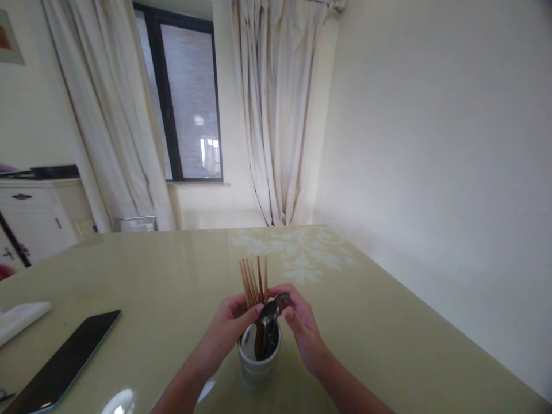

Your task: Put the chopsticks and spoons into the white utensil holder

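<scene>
A pale ceramic cup stands upright on the table near its front, in the middle of the head view. Several wooden chopsticks rise from it, leaning together. Closed around their left side is my left hand, its thumb across the front beside a metal spoon. My right hand reaches in from the other side, thumb and fingers pinching a second metal spoon near its bowl. The handles run down into the cup, where their lower ends are hard to make out. Some fingers of both hands are hidden behind the utensils.
The greenish, glossy table meets a plain wall on the right. At the left lie a dark tablet-like slab and a flat white item. Beyond stand a white cabinet and long curtains beside a window.
</scene>
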A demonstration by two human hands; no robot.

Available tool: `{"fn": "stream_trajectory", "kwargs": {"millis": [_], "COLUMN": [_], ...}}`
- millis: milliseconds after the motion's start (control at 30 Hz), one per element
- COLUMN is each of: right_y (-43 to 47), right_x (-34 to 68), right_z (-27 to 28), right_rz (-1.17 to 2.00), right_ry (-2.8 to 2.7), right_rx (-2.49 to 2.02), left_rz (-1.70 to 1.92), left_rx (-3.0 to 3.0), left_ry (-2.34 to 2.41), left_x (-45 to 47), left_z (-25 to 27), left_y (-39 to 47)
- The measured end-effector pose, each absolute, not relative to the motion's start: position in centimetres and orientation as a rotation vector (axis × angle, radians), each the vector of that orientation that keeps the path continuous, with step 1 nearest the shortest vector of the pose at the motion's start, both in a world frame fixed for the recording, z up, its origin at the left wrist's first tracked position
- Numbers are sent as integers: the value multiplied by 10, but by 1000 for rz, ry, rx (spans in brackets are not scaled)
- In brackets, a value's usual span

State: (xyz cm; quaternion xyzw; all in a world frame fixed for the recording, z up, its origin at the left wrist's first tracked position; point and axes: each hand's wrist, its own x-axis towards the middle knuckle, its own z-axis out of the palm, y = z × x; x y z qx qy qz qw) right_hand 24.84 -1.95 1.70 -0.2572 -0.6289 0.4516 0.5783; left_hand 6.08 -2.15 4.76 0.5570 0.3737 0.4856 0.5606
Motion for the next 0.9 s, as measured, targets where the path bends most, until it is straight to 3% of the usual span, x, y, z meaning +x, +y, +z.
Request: {"fn": "stream_trajectory", "kwargs": {"millis": [633, 900], "right_y": [-12, -11], "right_x": [246, 246], "right_z": [10, 15], "right_rz": [1180, 1246], "right_ry": [-1436, -1486], "right_rx": [-624, -654], "left_rz": [1228, 1334], "left_rx": [1505, 1322], "left_ry": [1002, 987], "left_x": [55, 44], "left_z": [39, 49], "left_y": [-14, -15]}}
